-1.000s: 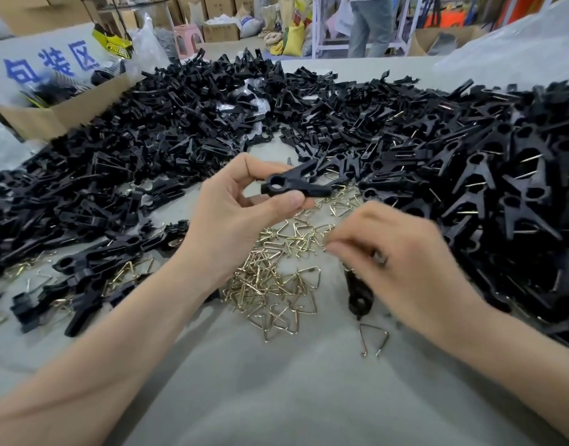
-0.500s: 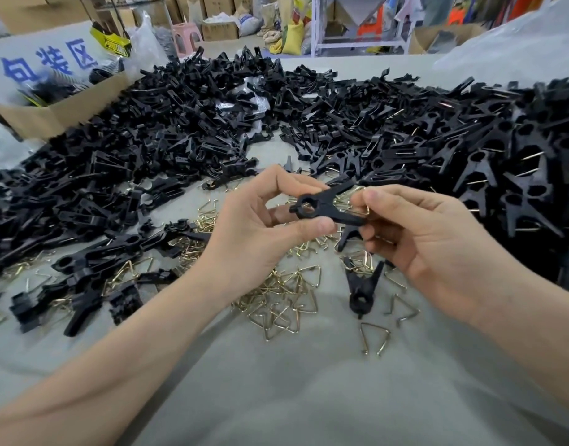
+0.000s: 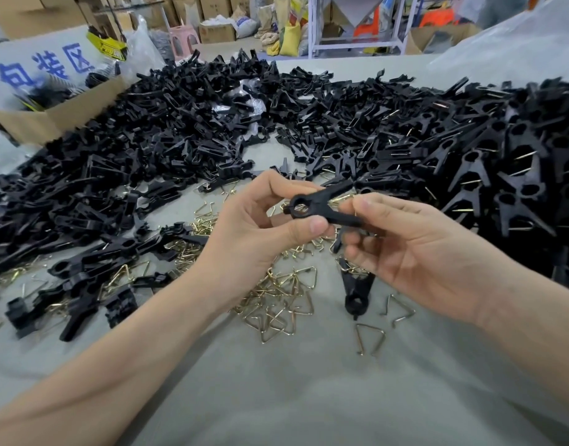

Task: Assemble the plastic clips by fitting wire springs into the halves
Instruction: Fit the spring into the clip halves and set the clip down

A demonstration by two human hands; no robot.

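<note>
A black plastic clip (image 3: 321, 207) is held above the table between both hands. My left hand (image 3: 254, 233) pinches its ringed end between thumb and fingers. My right hand (image 3: 418, 252) grips the clip's legs from the right, and a brass wire spring shows between its fingertips at the clip. Below lies a pile of brass triangular wire springs (image 3: 283, 297). One black clip (image 3: 355, 291) lies upright-pointing beside the pile, just under my right hand. Loose springs (image 3: 370, 341) lie near it.
A large heap of black clip halves (image 3: 167, 130) covers the table's left and back. Assembled clips with wire showing (image 3: 489, 162) fill the right side. A cardboard box (image 3: 61, 111) stands at the back left. Bare grey cloth (image 3: 309, 397) lies near me.
My right hand rose from the spring pile to the clip's legs. My left hand carried the clip slightly right and lower, toward the middle. Both hands now hold it.
</note>
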